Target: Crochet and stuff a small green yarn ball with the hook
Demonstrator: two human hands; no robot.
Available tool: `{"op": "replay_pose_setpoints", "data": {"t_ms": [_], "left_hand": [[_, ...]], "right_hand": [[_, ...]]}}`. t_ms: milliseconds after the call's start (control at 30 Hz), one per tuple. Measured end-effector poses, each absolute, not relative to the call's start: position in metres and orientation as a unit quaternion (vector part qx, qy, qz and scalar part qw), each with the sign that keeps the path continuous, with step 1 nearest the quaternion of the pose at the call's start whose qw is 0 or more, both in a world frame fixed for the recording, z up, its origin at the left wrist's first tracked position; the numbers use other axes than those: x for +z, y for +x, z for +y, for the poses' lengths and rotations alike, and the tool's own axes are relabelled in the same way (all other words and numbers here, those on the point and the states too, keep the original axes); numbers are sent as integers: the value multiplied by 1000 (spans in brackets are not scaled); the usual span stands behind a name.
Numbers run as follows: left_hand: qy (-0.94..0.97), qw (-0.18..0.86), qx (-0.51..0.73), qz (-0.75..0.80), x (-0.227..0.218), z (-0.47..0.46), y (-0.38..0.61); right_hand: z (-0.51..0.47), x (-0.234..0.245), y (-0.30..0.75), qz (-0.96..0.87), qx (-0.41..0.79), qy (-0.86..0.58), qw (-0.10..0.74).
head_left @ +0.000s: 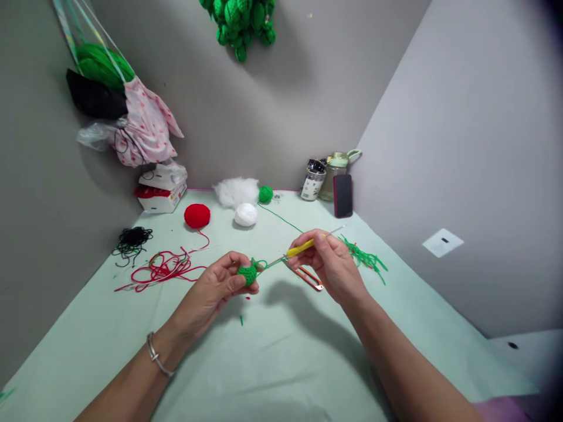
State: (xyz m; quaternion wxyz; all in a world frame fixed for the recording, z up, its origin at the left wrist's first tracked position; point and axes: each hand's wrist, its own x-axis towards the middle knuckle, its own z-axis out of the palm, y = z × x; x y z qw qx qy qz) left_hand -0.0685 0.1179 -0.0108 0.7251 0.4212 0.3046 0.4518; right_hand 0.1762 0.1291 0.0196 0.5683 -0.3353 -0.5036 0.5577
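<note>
The two hands are apart, each closed on something, with the green crocheted piece (247,274) between the fingertips of the left hand (222,282). That small, rounded piece has a loose loop of green yarn (260,264) rising from its edge. The right hand (328,261), to the right of the crocheted piece, pinches a crochet hook (301,248) by its yellow handle; one metal end points down to the piece's edge — whether it sits inside a stitch is too small to tell. A silver bracelet (157,356) circles the left wrist.

Beyond the crocheted piece on the pale green surface (272,369) lie a white yarn ball (245,215), a heap of white stuffing (236,191) and a green yarn ball (265,194), whose strand runs toward the right hand. To the piece's left are loose red yarn (163,271) and a black yarn tangle (134,239), with a red yarn ball (197,216) farther back. To its right — just beside the right hand — an orange-edged tool (313,280) lies partly hidden, and green yarn scraps (366,259) spread past the hand. Farther back on that side stand a dark phone (343,196), a labelled container (312,186) and a bottle (338,176). High above the piece, a bunch of green crocheted pieces (243,20) hangs against the wall.
</note>
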Motion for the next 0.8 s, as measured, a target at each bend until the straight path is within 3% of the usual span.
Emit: {"op": "replay_pose_setpoints", "data": {"t_ms": [433, 800], "left_hand": [[419, 735, 436, 306, -7, 112, -57], [430, 672, 493, 347, -4, 106, -36]], "right_hand": [[121, 12, 156, -489, 592, -334, 546], [99, 10, 144, -661, 401, -379, 509]]}}
